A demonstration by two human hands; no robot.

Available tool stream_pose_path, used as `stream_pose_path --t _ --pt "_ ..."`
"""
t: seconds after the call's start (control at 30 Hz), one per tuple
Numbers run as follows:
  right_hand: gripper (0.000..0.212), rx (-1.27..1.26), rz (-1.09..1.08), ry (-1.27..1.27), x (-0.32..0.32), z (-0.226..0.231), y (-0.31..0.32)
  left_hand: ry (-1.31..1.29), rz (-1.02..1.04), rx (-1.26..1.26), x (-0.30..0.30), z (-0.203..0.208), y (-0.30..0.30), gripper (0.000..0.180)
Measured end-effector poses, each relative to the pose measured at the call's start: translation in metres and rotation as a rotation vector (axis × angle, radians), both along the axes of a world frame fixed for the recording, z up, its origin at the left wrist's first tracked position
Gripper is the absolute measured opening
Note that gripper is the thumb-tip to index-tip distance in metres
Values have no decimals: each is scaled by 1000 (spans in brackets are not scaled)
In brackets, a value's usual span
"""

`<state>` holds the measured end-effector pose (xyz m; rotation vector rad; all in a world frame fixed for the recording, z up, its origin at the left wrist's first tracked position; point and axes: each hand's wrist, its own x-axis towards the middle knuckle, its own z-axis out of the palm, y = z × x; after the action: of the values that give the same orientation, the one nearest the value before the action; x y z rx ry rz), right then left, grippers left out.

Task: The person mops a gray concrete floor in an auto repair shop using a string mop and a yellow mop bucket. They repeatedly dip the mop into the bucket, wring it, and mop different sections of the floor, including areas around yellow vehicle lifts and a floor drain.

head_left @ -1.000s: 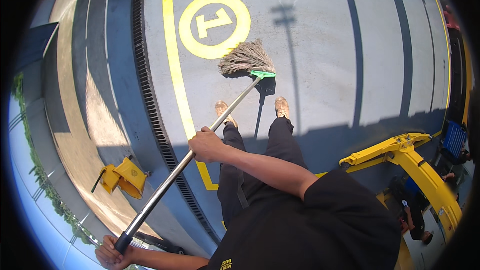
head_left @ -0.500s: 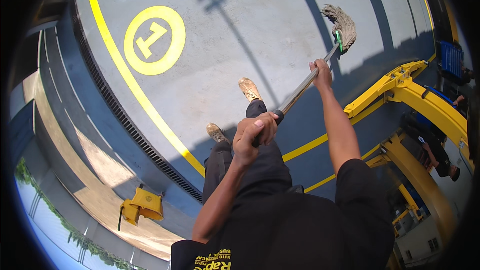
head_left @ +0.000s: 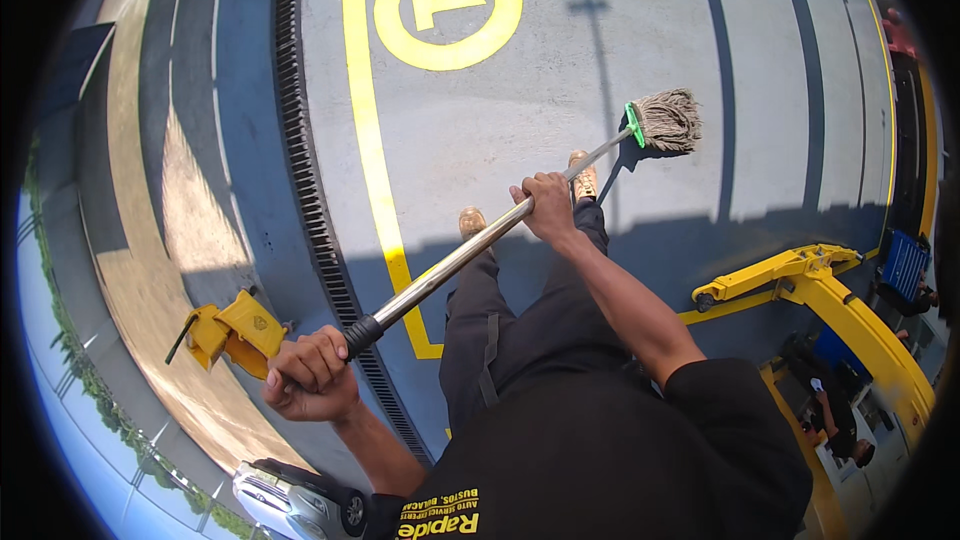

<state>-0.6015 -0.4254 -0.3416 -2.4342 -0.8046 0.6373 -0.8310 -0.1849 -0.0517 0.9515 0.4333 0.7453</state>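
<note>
A string mop [head_left: 668,121] with a green clamp and a long metal handle slants across in front of me. My left hand [head_left: 312,373] is wrapped round the black grip at the handle's end, low on the left. Farther up the metal pole, my right hand [head_left: 547,206] closes round it, near my legs. The grey strands spread to the right of the clamp, with a shadow just beside them; whether they touch the floor I cannot tell. My boots stand below the pole, one close to the clamp.
A yellow mop bucket with wringer [head_left: 243,332] stands at the left, near my left hand. A drain grate [head_left: 305,140] runs beside a yellow floor line [head_left: 370,140]. On the right is a yellow lift arm [head_left: 775,275], with a person [head_left: 838,420] beyond. A car [head_left: 290,500] is at lower left.
The mop head has come nearer and its strands now point right. My left hand has moved left and down with the grip, my right hand leftward. The view has turned.
</note>
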Motion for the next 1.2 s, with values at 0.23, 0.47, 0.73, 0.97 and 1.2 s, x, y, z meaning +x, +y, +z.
stream_pose_path --t 0.23,0.47,0.73,0.97,1.2 --pt "31 498 684 356 -257 87 261 -14 511 537 -241 183 8 45" --pt "26 442 863 326 -320 59 405 499 847 803 -248 117 1 47" --pt "18 347 919 232 -280 106 345 360 1215 779 -249 173 2 41" --pt "15 331 597 328 -148 119 97 252 720 640 -181 210 -34 42" --pt "24 287 -190 -122 16 61 -229 -216 -133 149 116 88 -210 40"
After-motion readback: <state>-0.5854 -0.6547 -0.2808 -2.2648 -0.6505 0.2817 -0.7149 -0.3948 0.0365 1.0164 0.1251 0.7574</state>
